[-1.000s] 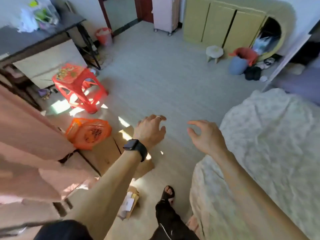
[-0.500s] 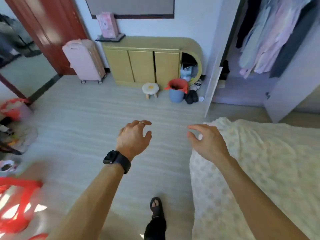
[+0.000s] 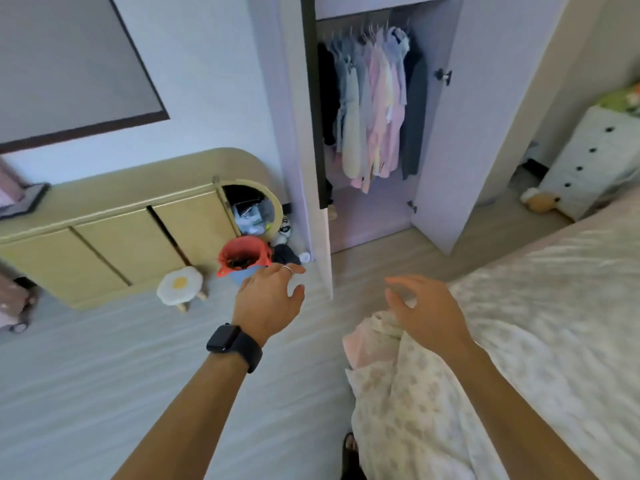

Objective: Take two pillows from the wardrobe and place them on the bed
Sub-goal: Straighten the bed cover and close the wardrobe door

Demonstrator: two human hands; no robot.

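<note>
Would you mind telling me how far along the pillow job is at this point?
Done: the white wardrobe stands open. In hand: nothing; the left hand and right hand are empty, raised toward it. Left: no pillow shows among the hanging clothes or on the floral-quilted bed; both remain to fetch.

Two hands [image 3: 268,299] [image 3: 424,308], one bed [image 3: 554,323], one wardrobe [image 3: 460,133]

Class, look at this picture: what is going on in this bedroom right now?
A person faces an open wardrobe with clothes hanging inside. Both the left hand and the right hand are held out, open and empty. The bed lies to the right. No pillow shows yet, so fetching has not begun.
</note>
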